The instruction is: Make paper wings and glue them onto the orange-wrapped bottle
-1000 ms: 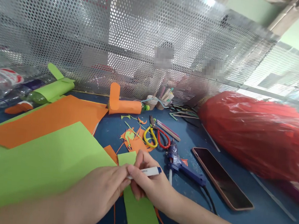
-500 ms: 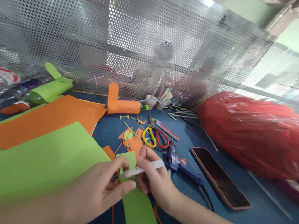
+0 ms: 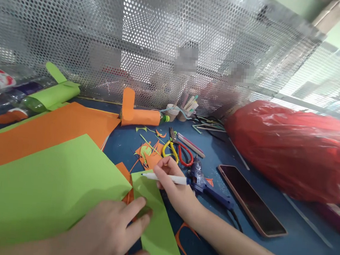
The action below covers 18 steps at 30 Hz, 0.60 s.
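Note:
In my right hand [image 3: 175,187] is a white marker pen [image 3: 166,178] with a blue tip. The uncapped tip points left and is at the top end of a long green paper strip [image 3: 160,233]; whether it touches the paper I cannot tell. My left hand [image 3: 114,231] reaches over the strip's left edge, fingers spread and holding nothing that I can see. Beside it, a large green sheet [image 3: 50,181] lies on top of orange sheets [image 3: 58,128]. Orange paper scraps [image 3: 152,157] lie just beyond the strip.
Right of my right hand are a blue glue gun [image 3: 209,187] and a phone [image 3: 252,201]. Scissors [image 3: 177,149] with yellow and red handles lie ahead. Behind stand an orange-wrapped bottle [image 3: 141,117], a cup of pens [image 3: 187,112] and a red plastic bag [image 3: 288,152]. A green-wrapped bottle [image 3: 53,94] lies left.
My left hand has come away from the pen tip and moved down onto the strip with fingers spreading. The pen tip is now bare, and my right hand has shifted slightly up.

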### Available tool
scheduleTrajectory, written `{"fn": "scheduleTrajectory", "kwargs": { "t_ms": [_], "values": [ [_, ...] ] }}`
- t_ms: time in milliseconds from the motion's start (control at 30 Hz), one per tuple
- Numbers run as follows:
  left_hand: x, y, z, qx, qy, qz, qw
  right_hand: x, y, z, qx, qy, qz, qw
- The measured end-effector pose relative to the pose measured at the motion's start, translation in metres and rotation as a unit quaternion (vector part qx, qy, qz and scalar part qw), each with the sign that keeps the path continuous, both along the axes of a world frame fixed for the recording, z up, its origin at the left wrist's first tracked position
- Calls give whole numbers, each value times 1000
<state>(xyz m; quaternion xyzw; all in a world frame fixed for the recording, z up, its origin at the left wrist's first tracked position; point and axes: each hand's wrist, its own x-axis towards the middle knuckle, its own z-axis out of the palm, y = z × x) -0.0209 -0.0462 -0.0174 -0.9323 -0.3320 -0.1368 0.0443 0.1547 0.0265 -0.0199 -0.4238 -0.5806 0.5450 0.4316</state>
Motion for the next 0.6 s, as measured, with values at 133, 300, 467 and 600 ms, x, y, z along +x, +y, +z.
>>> {"fn": "scheduleTrajectory", "kwargs": {
  "t_ms": [133,300,467,600],
  "values": [
    [-1,1,2,-5,-12,-5,1000,-3,2,-2,24,-42,17,999],
    [-1,0,2,-16,-22,1,1000,-4,1,-3,62,-69,-5,996],
    [-1,0,2,-35,-7,1,999,-5,0,-3,78,-72,1,994],
    [-1,0,2,-39,-14,-5,999,-7,2,-4,81,-69,3,994]
  ]
}}
